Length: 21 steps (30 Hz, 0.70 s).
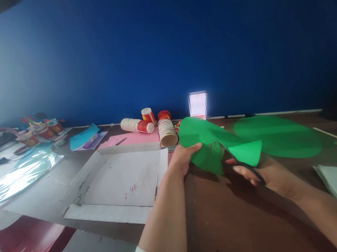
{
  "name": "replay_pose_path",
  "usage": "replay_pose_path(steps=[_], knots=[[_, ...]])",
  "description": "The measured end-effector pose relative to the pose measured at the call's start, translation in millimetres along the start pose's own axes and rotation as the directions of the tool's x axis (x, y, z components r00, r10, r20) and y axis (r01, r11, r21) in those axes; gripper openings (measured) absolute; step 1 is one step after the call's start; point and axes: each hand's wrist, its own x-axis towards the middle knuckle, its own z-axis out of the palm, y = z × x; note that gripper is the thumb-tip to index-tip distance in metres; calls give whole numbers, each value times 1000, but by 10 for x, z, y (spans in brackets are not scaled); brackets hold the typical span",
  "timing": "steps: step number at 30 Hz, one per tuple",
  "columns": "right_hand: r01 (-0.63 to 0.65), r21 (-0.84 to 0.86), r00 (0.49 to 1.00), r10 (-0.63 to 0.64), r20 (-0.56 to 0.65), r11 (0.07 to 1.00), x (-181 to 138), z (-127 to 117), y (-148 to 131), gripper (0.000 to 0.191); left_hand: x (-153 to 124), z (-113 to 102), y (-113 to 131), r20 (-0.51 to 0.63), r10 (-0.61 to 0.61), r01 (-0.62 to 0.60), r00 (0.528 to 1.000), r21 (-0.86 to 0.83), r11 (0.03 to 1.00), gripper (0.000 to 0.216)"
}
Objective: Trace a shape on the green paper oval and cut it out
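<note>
Cutting smooth, curling green paper (198,136) with dark scissors (249,167).

The single view looked from the wearer's own head, forward and down across the tabletop (222,224), with the blue wall (155,43) filling the band from ten through twelve to two o'clock. It sat close above the work: the left forearm came in near half past six, the right near four, bringing the left hand (186,157) and right hand (259,174) well inside the frame. Its wide span also took in a red chair (25,251) at eight o'clock.
</note>
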Motion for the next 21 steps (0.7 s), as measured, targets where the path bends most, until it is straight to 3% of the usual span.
replay_pose_path(steps=[7,11,16,21], knots=[[76,-115,997,-75,6,990,38,-18,99,41,4,4,3,-16,-26,26,1000,-11,1000,46],[151,-212,988,-151,18,966,93,-36,180,38,16,-23,28,-20,-123,123,992,-43,992,39],[260,-345,962,-272,13,902,131,-25,258,26,29,-90,143,-78,-184,168,980,-170,971,30],[253,-408,959,-284,-17,877,64,-22,288,7,38,-139,202,-110,-162,143,981,-162,976,26]])
